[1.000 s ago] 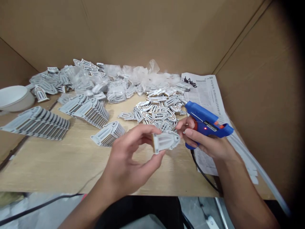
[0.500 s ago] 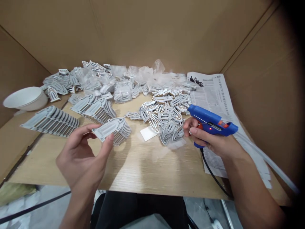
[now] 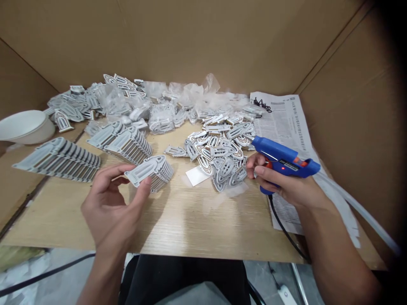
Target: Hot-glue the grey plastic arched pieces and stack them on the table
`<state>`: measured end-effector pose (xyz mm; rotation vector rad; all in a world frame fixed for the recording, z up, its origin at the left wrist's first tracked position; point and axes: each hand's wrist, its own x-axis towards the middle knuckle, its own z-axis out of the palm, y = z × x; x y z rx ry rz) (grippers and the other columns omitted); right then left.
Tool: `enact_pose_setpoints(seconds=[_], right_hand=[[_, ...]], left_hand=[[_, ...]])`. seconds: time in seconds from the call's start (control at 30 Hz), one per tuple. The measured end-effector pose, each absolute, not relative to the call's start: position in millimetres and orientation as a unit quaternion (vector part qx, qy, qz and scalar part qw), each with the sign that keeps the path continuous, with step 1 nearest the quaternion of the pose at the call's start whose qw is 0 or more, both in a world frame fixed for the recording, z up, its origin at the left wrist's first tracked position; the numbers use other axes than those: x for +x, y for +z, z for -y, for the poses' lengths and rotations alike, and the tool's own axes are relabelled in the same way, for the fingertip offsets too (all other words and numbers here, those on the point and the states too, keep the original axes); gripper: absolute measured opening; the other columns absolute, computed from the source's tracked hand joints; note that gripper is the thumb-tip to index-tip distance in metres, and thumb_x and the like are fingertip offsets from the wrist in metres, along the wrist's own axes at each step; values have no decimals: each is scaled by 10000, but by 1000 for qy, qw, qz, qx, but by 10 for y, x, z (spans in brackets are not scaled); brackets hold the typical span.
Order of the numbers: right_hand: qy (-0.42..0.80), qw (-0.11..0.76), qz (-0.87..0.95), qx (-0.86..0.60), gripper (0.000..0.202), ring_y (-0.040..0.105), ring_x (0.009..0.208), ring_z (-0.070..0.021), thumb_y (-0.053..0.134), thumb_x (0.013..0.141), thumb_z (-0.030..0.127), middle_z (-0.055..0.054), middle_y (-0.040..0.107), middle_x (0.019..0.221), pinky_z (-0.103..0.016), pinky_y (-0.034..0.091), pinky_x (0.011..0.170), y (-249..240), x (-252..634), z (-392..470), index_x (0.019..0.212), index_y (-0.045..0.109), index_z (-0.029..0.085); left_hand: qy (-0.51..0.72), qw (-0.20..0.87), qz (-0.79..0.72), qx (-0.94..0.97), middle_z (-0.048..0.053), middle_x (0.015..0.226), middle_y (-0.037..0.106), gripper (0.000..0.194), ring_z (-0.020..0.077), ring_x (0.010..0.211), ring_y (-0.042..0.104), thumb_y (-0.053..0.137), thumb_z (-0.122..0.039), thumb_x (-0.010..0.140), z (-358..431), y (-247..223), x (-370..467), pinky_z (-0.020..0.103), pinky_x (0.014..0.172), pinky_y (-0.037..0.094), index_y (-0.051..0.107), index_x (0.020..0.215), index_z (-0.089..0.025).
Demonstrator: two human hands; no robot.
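Between thumb and fingertips, my left hand (image 3: 116,205) grips the near end of a grey-white arched piece (image 3: 143,170) at the front of a small leaning row. Wrapped round the handle of a blue glue gun (image 3: 282,157) is my right hand (image 3: 282,184); a red light glows on the gun's side and its nozzle points left. Close to the nozzle lies a loose pile of arched pieces (image 3: 222,152), some with brown scrollwork. Two more leaning rows stand at the left, one nearer the middle (image 3: 127,142) and a longer one (image 3: 60,156).
A white bowl (image 3: 27,127) sits at the far left. Plastic-bagged pieces (image 3: 162,114) line the back. Newspaper (image 3: 286,123) with a black cord coil lies at the right, beside long translucent sticks (image 3: 359,207). A white card (image 3: 197,175) lies mid-table. The gun's cable (image 3: 282,231) runs down rightward.
The view has shifted slightly, so the rows and bowl appear farther left. Both hands keep their holds, the left on the arched piece and the right on the glue gun.
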<state>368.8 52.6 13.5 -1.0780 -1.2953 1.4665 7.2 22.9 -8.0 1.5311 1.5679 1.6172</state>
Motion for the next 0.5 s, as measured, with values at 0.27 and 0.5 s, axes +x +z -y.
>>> enact_pose_setpoints(seconds=[0.27,0.5], right_hand=[[582,441,517,-447,180,570,765,-162,906,955,335,-66,712,1063,-260,320,469,144,3678,-530,938,743,261],[587,447,504,-449,226,528,700,-138,932,918,344,-60,703,1013,-248,275,453,198,3623,-533,886,734,241]], left_hand=[[623,213,-565,497,71,1189,747,324,279,1091,708,959,-292,851,-238,-53,108,509,1026,559,789,1126,-288],[631,229,-552,495,59,1162,744,356,247,1036,691,981,-273,822,-211,-78,95,472,1003,563,786,1120,-280]])
